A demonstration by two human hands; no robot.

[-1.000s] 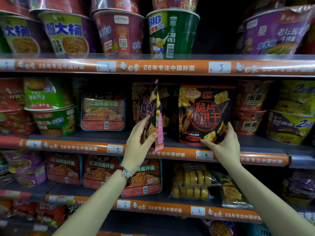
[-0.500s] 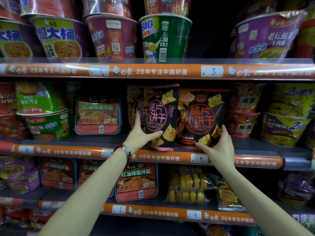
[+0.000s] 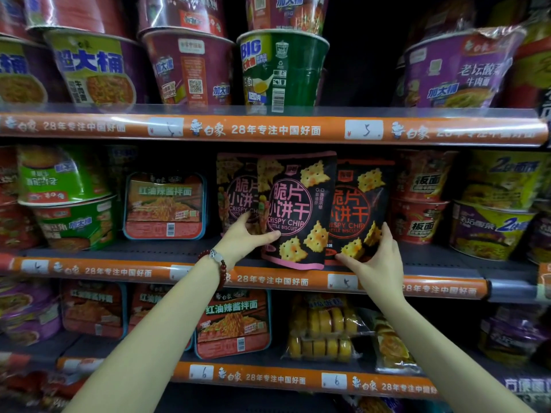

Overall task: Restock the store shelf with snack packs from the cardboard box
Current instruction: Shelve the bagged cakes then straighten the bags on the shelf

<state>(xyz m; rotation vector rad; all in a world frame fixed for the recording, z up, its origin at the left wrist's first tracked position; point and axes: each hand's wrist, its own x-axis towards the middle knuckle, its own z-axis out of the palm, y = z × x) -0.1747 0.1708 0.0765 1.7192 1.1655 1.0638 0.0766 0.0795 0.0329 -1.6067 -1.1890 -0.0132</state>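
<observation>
I am seeing two bare forearms with no sleeves showing. The left wrist is wearing a bracelet (image 3: 220, 268) of dark red beads with one pale, silvery bead.

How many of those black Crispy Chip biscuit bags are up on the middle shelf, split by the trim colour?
Pink-trimmed bags: 2, the front one gripped by the left hand, one behind it.
Red-trimmed bags: 1, held by the right hand.
Total: 3
</observation>
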